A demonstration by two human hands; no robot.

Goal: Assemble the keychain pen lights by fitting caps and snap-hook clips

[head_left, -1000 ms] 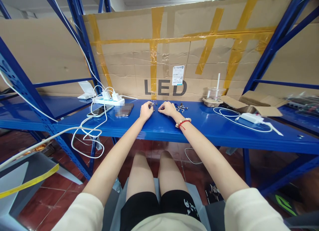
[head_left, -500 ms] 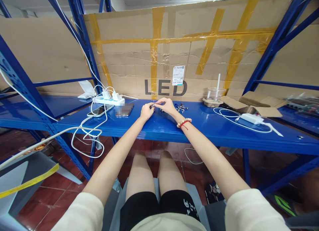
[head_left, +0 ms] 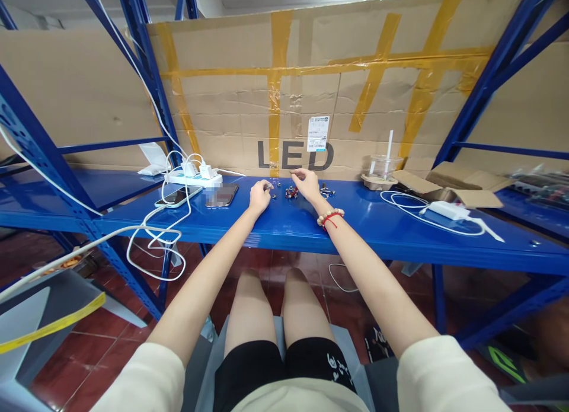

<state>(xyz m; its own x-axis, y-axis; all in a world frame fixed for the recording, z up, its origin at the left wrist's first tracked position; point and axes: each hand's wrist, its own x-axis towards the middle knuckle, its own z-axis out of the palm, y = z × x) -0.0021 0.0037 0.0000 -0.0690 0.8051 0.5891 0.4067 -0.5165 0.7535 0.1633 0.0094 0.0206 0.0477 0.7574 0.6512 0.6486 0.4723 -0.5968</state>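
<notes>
My left hand (head_left: 260, 196) rests on the blue shelf (head_left: 284, 225), fingers curled round a tiny metal part I cannot make out. My right hand (head_left: 307, 185), with a bead bracelet and red string at the wrist, is raised a little above the shelf, its fingertips pinched together. Just left of and below it lies a small cluster of dark and red metal parts (head_left: 290, 192). More small metal parts (head_left: 326, 192) lie to its right. Both hands are apart from each other.
Two phones (head_left: 221, 195) and a white power strip (head_left: 194, 177) with looping cables lie to the left. A plastic cup with a straw (head_left: 383, 166), a cardboard box (head_left: 457, 185) and a white charger (head_left: 448, 210) sit to the right. Taped cardboard marked LED backs the shelf.
My right hand has drawn away from my left hand, moving right and back toward the cardboard. The red and dark parts now show on the shelf. My left hand has stayed put.
</notes>
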